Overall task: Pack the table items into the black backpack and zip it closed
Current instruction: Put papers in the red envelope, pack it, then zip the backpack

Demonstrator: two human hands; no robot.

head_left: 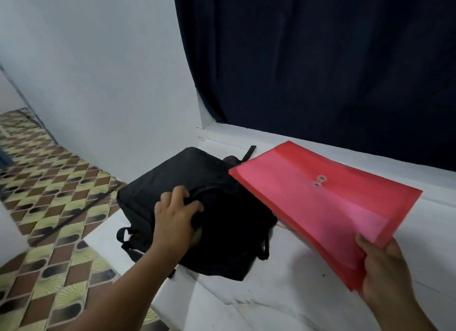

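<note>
The right hand (385,271) is nearest, low at the right edge, pinching the near corner of a red folder (325,207) with the thumb lying on top and the fingers curled under it. The folder is a translucent plastic envelope with a flap and two small round fasteners in its middle; it slopes up and away from that hand toward the left, raised off the table (283,293), its far corner reaching over the backpack's right side. To the left of the right hand and a little farther out, the left hand (176,212) grips the black backpack (197,182), fingers curled over a fold of fabric at the bag's upper edge, the forearm running in from the lower left. The backpack lies on the white table near its left edge, straps trailing on the near side and a strap end poking out behind. Left of the left hand, beyond the table edge, is a patterned floor (49,195). Farther off stand a white wall (98,71) and, beyond the folder, a dark curtain (320,59).
</note>
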